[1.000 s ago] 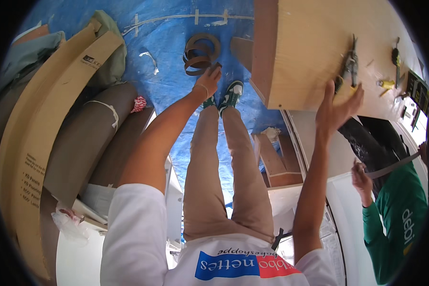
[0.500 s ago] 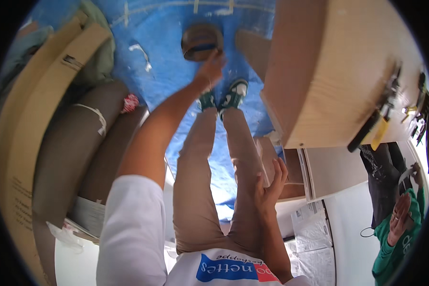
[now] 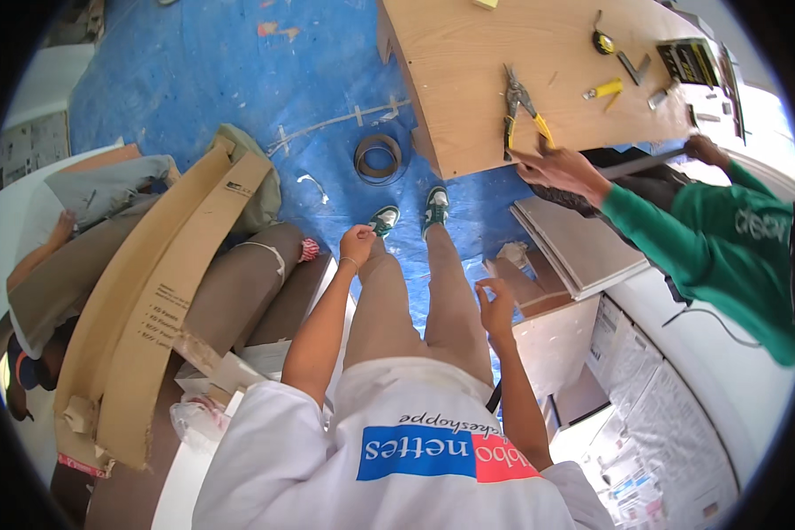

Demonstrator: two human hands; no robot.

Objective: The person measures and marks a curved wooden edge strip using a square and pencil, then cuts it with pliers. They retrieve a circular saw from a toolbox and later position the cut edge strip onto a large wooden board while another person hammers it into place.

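Showing two bare hands held over the wearer's legs, with a coil of brown strip lying apart from both. The coil rests on the blue floor sheeting at upper centre, its loops nested in a ring around an open middle. The left hand, at centre, lies below the coil and slightly to its left; the left green-and-white shoe appears between the two. The fingers of this hand are curled inward, and whether anything small is enclosed in them cannot be told. The right hand, right of centre and lower, is loosely bent with thumb and fingertips apart, no object visible between them; it is beside the right leg of the tan trousers, well apart from the coil, which lies up and to the left. Just right of this hand are brown boards. The pale wooden worktop occupies the upper right and carries snips with yellow-and-black handles, spread apart, together with a tape measure, a yellow tool and a black box. At right, a co-worker in a green sleeve has one hand near the snips' handles, contact being unclear, and the other hand at the end of a grey strip. A long folded cardboard sheet slants across the left, beside grey-brown rolled material.
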